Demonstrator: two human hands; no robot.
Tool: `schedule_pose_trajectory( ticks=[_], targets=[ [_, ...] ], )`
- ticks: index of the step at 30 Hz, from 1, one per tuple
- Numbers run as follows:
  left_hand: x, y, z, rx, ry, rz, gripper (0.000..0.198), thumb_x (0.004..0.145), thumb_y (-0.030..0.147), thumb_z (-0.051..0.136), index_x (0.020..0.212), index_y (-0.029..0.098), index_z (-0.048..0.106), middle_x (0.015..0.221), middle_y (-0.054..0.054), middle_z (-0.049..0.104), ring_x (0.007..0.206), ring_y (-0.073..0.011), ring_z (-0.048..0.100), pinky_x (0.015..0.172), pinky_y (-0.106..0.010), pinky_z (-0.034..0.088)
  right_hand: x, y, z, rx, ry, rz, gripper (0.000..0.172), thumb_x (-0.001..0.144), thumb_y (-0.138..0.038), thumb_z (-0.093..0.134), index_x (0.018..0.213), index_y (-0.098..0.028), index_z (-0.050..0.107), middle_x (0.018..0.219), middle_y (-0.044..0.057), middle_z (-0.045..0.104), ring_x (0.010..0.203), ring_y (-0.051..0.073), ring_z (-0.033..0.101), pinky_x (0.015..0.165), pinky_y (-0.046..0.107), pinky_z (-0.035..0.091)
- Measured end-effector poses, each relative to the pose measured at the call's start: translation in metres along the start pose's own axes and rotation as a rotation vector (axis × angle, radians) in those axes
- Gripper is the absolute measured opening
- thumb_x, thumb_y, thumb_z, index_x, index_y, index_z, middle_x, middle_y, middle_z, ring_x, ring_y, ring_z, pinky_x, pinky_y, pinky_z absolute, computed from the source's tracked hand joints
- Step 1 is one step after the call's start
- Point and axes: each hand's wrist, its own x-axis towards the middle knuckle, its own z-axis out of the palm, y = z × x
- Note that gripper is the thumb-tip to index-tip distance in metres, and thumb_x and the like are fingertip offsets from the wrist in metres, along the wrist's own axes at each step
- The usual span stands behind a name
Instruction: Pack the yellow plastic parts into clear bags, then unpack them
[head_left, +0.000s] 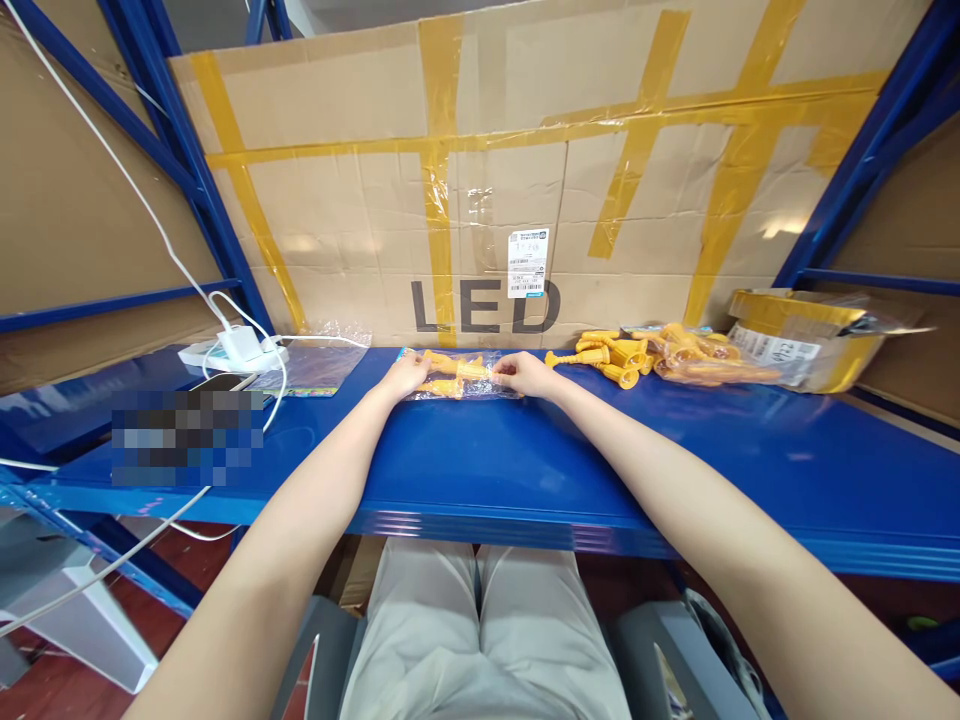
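A clear plastic bag [487, 388] lies flat on the blue shelf between my hands. Inside it, or partly inside, are several yellow plastic pieces [450, 368] with ribbed, bone-like shapes; their exact kind is hard to make out. My left hand [407, 375] is closed on the bag's left end, with its fingers over the edge. At the other end, my right hand [523, 375] pinches the bag near its opening, beside a yellow piece. To the right of that hand lies a loose pile of the same yellow pieces [619, 355].
Filled bags of yellow pieces [697, 358] lie by an open carton [817, 340] at the right. At the left are a power strip with a white charger [241, 344], cables, a blurred dark phone [176, 425] and flat plastic bags [319, 368]. A taped cardboard sheet [360, 230] stands behind.
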Motion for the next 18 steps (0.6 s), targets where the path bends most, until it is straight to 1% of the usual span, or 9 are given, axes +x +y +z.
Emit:
schedule_pose_trajectory(
  ticks=[2, 4, 7, 9, 11, 12, 14, 16, 18],
  targets=[
    [0.000, 0.000, 0.001, -0.051, -0.022, 0.007, 0.032, 0.086, 0.037, 0.046, 0.100, 0.015, 0.064, 0.114, -0.012, 0.068, 0.106, -0.0275, 0.062, 0.090, -0.035, 0.045, -0.001, -0.001, 0.000, 0.006, 0.014, -0.005, 0.003, 0.074, -0.018, 0.062, 0.072, -0.016, 0.063, 0.059, -0.004, 0.057, 0.050, 0.008, 0.048, 0.055, 0.021, 0.039],
    [0.000, 0.000, 0.002, -0.111, -0.037, 0.003, 0.032, 0.086, 0.039, 0.046, 0.099, 0.015, 0.064, 0.117, -0.012, 0.067, 0.108, -0.0278, 0.061, 0.091, -0.035, 0.045, -0.003, -0.004, 0.001, -0.007, 0.033, -0.002, 0.005, 0.071, -0.015, 0.062, 0.066, -0.016, 0.061, 0.056, -0.004, 0.055, 0.050, 0.008, 0.048, 0.056, 0.021, 0.039],
    [-0.002, 0.003, 0.003, -0.192, -0.038, -0.012, 0.031, 0.085, 0.042, 0.049, 0.093, 0.016, 0.065, 0.112, -0.011, 0.069, 0.105, -0.0283, 0.062, 0.088, -0.035, 0.046, -0.004, -0.008, 0.002, 0.059, 0.070, 0.049, 0.009, 0.068, -0.008, 0.060, 0.063, -0.015, 0.060, 0.056, -0.003, 0.056, 0.052, 0.009, 0.051, 0.056, 0.021, 0.041],
    [-0.004, 0.005, 0.003, -0.228, -0.031, -0.027, 0.031, 0.084, 0.042, 0.050, 0.089, 0.016, 0.065, 0.104, -0.010, 0.071, 0.100, -0.0278, 0.064, 0.085, -0.035, 0.048, -0.004, -0.010, 0.003, 0.212, 0.085, 0.074, 0.015, 0.066, -0.003, 0.056, 0.071, -0.015, 0.063, 0.065, -0.001, 0.062, 0.056, 0.010, 0.055, 0.057, 0.020, 0.043],
    [-0.006, 0.008, 0.002, -0.256, -0.029, -0.046, 0.031, 0.084, 0.042, 0.049, 0.088, 0.016, 0.064, 0.098, -0.010, 0.072, 0.097, -0.0269, 0.065, 0.082, -0.034, 0.048, -0.005, -0.012, 0.003, 0.362, 0.098, 0.069, 0.025, 0.066, -0.001, 0.052, 0.082, -0.015, 0.065, 0.082, 0.002, 0.068, 0.063, 0.009, 0.058, 0.058, 0.018, 0.045],
    [-0.007, 0.009, 0.002, -0.271, -0.029, -0.053, 0.031, 0.085, 0.041, 0.048, 0.088, 0.016, 0.064, 0.097, -0.010, 0.072, 0.096, -0.0263, 0.065, 0.081, -0.033, 0.048, -0.004, -0.012, 0.003, 0.396, 0.104, 0.059, 0.028, 0.065, 0.000, 0.051, 0.084, -0.015, 0.065, 0.089, 0.003, 0.069, 0.068, 0.009, 0.060, 0.060, 0.018, 0.045],
    [-0.009, 0.011, 0.001, -0.291, -0.030, -0.064, 0.030, 0.086, 0.039, 0.046, 0.090, 0.015, 0.063, 0.101, -0.010, 0.071, 0.097, -0.0255, 0.064, 0.080, -0.032, 0.049, -0.003, -0.009, 0.002, 0.350, 0.135, 0.054, 0.026, 0.064, 0.001, 0.052, 0.081, -0.015, 0.065, 0.091, 0.003, 0.068, 0.074, 0.009, 0.060, 0.063, 0.017, 0.045],
    [-0.010, 0.013, 0.000, -0.292, -0.036, -0.077, 0.030, 0.086, 0.037, 0.045, 0.093, 0.013, 0.062, 0.106, -0.012, 0.070, 0.098, -0.0255, 0.064, 0.080, -0.032, 0.049, 0.000, -0.004, 0.001, 0.210, 0.158, 0.050, 0.019, 0.064, -0.001, 0.054, 0.073, -0.015, 0.063, 0.080, 0.002, 0.067, 0.072, 0.010, 0.058, 0.064, 0.018, 0.044],
    [-0.011, 0.013, -0.001, -0.288, -0.040, -0.084, 0.031, 0.087, 0.037, 0.044, 0.095, 0.012, 0.061, 0.109, -0.014, 0.069, 0.099, -0.0258, 0.064, 0.080, -0.032, 0.048, 0.002, 0.001, 0.000, 0.092, 0.142, 0.048, 0.013, 0.064, -0.004, 0.057, 0.067, -0.015, 0.061, 0.066, -0.001, 0.061, 0.064, 0.010, 0.054, 0.059, 0.019, 0.042]
  ],
)
